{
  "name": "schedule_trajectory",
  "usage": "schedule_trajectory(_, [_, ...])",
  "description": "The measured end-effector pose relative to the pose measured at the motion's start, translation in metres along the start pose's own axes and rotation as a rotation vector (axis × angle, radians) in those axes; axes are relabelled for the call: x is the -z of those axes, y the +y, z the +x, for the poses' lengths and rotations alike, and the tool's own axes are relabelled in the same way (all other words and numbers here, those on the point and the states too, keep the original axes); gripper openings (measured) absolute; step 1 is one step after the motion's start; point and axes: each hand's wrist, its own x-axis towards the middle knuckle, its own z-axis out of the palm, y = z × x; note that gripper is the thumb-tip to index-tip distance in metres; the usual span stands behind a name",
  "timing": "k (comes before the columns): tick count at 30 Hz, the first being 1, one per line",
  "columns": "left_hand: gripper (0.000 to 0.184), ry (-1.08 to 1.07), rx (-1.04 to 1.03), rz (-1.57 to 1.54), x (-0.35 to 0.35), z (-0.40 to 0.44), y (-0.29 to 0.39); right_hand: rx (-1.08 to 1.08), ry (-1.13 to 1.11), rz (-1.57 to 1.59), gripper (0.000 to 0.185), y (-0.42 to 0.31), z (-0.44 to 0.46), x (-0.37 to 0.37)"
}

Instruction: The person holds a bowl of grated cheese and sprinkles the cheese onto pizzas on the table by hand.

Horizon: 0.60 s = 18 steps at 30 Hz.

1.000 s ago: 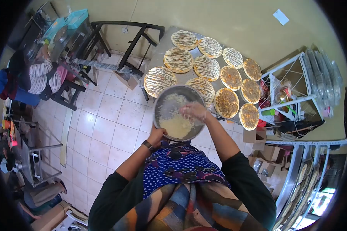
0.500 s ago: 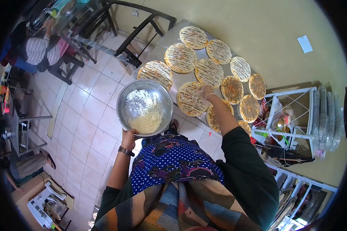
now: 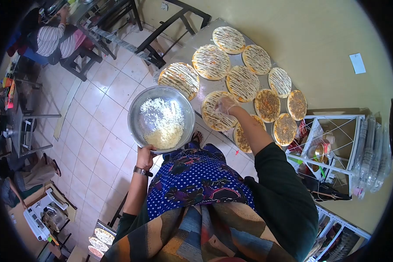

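over a striped pizza [image 3: 211, 117] is the right hand [image 3: 227, 105], grip unclear; the left hand [image 3: 145, 157] holds a bowl [image 3: 136, 123] by its rim.

Pizzas [image 3: 242, 84] on the table [image 3: 210, 85], bowl [image 3: 136, 118] off its near left edge.
From where I stand, shreds [image 3: 165, 136] lie in the bowl, the left hand [image 3: 145, 157] at its near rim; the right hand [image 3: 226, 106] is over a near pizza. A rack [image 3: 332, 144] stands right of the table, a seated person [image 3: 52, 40] is far left, and a scale [image 3: 38, 223] sits near left.
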Motion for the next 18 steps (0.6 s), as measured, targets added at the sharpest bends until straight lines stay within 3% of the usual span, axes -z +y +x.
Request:
schedule_trajectory(9, [0.030,0.008,0.036,0.042,0.021,0.001,-0.003,-0.124,-0.018,-0.230,0.020,0.030,-0.040,0.002])
schedule_trajectory(11, [0.030,-0.001,0.018,0.038,0.023,0.000,-0.002,-0.400,0.105,-0.123,0.021,0.025,-0.049,0.027])
schedule_trajectory(15, [0.034,-0.010,0.015,0.046,0.029,0.001,-0.002,-0.342,0.203,0.080,0.021,0.069,-0.008,0.018])
schedule_trajectory(18, [0.039,0.020,0.045,0.035,0.027,-0.004,0.002,-0.303,0.175,-0.029,0.021,0.054,0.011,0.030])
